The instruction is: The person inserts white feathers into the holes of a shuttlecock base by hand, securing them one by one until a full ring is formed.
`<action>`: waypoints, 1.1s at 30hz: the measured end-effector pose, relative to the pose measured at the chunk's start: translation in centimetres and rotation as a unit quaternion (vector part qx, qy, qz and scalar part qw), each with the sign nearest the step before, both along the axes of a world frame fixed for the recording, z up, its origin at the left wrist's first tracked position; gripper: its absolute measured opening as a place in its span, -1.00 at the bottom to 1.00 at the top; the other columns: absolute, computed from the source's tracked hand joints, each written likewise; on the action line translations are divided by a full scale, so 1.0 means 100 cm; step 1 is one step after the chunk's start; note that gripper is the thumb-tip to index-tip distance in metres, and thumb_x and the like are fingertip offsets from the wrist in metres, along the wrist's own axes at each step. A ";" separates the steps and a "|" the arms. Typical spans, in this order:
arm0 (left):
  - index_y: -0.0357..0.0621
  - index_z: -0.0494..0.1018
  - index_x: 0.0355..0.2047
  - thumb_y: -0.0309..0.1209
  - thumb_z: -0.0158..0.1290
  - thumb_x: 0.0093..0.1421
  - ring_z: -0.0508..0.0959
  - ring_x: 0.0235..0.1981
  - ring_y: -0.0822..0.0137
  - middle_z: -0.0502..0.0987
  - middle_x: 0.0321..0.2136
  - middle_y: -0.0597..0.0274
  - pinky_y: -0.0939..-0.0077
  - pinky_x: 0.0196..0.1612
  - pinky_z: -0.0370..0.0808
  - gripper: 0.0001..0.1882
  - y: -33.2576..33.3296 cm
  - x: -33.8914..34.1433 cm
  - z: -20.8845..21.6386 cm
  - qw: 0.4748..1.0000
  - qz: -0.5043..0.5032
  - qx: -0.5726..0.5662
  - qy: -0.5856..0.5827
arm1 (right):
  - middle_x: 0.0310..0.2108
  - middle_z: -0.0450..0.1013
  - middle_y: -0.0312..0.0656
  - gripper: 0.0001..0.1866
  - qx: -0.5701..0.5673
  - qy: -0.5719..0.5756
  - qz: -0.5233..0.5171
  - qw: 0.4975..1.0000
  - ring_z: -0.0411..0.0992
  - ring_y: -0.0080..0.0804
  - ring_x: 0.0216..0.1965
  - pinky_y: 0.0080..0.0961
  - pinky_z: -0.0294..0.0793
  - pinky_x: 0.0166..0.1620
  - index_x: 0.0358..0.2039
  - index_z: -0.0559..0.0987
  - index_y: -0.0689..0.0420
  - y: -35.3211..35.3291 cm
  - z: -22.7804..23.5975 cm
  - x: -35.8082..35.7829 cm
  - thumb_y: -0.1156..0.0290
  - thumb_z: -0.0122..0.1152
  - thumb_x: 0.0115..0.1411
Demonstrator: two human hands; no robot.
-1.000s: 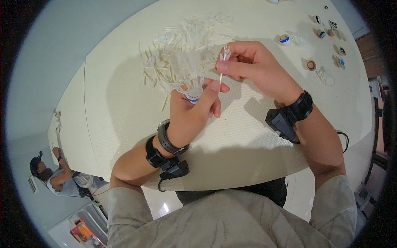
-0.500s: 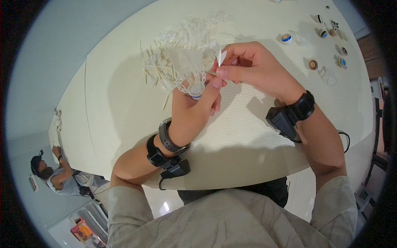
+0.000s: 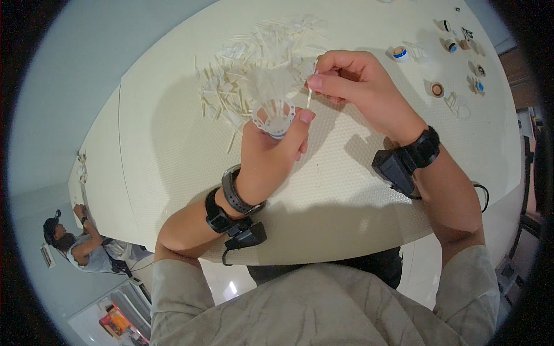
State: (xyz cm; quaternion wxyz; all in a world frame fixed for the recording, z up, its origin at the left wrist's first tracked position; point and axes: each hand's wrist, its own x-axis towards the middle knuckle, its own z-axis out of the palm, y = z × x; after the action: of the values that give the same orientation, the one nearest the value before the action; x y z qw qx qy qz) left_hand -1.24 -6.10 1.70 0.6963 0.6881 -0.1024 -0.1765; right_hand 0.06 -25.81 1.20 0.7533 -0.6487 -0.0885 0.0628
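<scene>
Up and away from the shuttlecock [image 3: 274, 122], the right hand [image 3: 360, 86] had shifted since the earlier frame. Beneath the shuttlecock spread the pale tabletop [image 3: 190, 167], and beyond the shuttlecock lay a heap of white feather pieces [image 3: 231, 75]. The left hand [image 3: 270, 151] gripped the shuttlecock near its base. Just right of the shuttlecock, the right hand pinched a slim white feather [image 3: 310, 98] in its fingertips [image 3: 315, 82].
</scene>
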 end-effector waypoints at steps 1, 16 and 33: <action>-0.26 0.47 -0.31 -0.43 0.10 0.33 0.31 -0.69 0.52 0.37 -0.69 0.33 0.60 -0.61 0.24 -0.87 0.000 0.000 0.000 1.000 -0.001 0.000 0.000 | -0.56 0.34 -0.47 -0.87 0.000 0.000 0.000 1.000 0.20 -0.74 -0.54 -0.70 0.14 -0.46 -0.38 0.56 0.14 0.000 0.000 0.000 0.39 0.25 0.29; -0.28 0.54 -0.30 -0.41 0.06 0.36 0.37 -0.65 0.57 0.44 -0.65 0.35 0.65 -0.57 0.27 -0.83 0.007 0.002 0.007 0.999 -0.032 -0.018 0.020 | -0.42 0.49 -0.48 -0.81 0.007 0.013 0.057 0.998 0.24 -0.78 -0.46 -0.72 0.18 -0.40 -0.21 0.66 0.12 -0.001 0.005 -0.002 0.29 0.26 0.30; -0.23 0.36 -0.27 -0.45 0.21 0.27 0.36 -0.71 0.61 0.41 -0.62 0.39 0.63 -0.71 0.25 -0.77 0.002 0.000 -0.002 1.000 0.012 0.006 0.007 | -0.54 0.29 -0.57 -0.90 0.045 -0.124 -0.154 0.979 0.17 -0.84 -0.47 -0.79 0.15 -0.42 -0.37 0.58 0.16 0.020 0.011 -0.011 0.45 0.34 0.24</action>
State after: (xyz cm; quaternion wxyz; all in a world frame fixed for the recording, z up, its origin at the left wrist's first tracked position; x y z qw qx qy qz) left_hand -1.28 -5.86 1.50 0.6952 0.6921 -0.0880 -0.1731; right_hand -1.05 -23.85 2.33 0.7657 -0.6224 -0.0834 -0.1394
